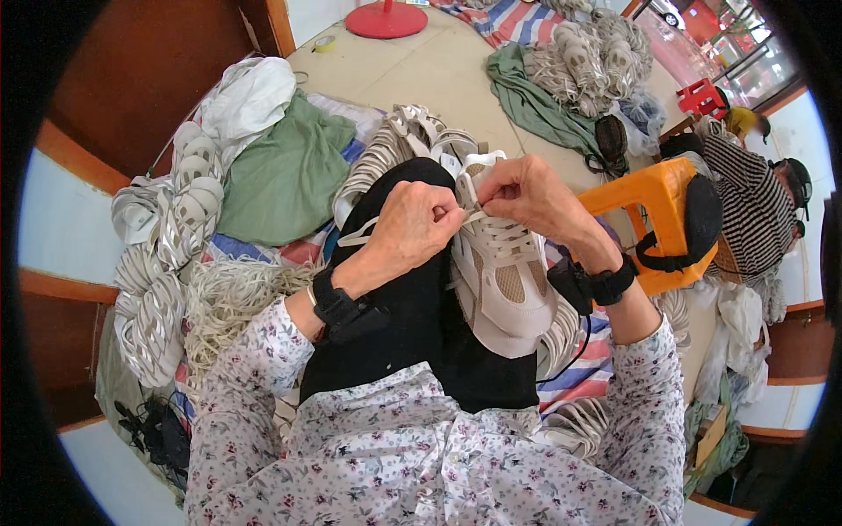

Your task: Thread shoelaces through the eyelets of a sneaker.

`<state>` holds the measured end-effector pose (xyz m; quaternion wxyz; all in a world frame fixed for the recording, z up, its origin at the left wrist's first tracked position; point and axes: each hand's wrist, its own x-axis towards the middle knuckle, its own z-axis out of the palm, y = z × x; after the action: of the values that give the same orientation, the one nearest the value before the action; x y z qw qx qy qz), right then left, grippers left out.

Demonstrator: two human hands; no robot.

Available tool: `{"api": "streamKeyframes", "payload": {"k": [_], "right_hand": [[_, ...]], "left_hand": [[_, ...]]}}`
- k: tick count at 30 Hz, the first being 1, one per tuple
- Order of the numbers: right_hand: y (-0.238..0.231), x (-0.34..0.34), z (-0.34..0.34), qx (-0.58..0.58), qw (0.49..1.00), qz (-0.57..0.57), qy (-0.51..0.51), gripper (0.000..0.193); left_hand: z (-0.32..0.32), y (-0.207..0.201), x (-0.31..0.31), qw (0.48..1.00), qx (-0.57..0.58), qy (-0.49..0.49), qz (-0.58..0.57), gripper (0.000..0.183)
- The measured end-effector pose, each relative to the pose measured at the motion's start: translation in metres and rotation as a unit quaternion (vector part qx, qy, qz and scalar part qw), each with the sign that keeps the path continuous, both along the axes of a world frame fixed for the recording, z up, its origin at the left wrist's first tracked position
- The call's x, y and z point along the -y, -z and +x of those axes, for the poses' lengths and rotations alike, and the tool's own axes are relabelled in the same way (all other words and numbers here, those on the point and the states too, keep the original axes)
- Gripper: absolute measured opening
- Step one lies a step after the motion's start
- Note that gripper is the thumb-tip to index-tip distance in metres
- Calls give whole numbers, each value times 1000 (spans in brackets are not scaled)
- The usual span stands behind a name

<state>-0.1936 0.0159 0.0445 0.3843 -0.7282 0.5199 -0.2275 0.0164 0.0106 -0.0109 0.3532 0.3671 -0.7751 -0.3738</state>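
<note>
A beige and white sneaker [506,289] rests on my lap over black trousers, its toe toward me. Laces [504,237] cross its tongue in several rows. My left hand [412,221] is closed in a pinch on the shoelace at the left of the eyelets, and a loose lace end [358,235] trails out behind it. My right hand [531,200] pinches the lace near the upper eyelets, fingertips close to those of the left. The exact spot where the fingers grip is partly hidden by the fingers themselves.
Stacked sneaker uppers [197,202] and a heap of pale laces [250,298] lie at the left beside a green cloth [285,171]. An orange stool [653,210] stands at the right. Beyond it sits a person in a striped top [745,197]. More shoes [583,61] are piled far off.
</note>
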Motion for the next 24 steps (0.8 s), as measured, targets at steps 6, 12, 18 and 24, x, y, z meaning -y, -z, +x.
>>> {"api": "streamKeyframes", "payload": {"k": [6,12,18,24], "right_hand": [[1,0,-1,-9,999,-47,-4,11],[0,0,-2,-1,1000,-15,0,11],[2,-2,-3,-8,1000,-2,-9,7],[1,-2,-3,3,1000,-10,7,11]], "left_hand": [[1,0,0,1000,19,2,-25,18],[0,-2,1,1000,10,-4,-16,18],[-2,-1,-1,1000,-13,-19,17,18],[0,-1,2,1000,1,9,-11,18]]}}
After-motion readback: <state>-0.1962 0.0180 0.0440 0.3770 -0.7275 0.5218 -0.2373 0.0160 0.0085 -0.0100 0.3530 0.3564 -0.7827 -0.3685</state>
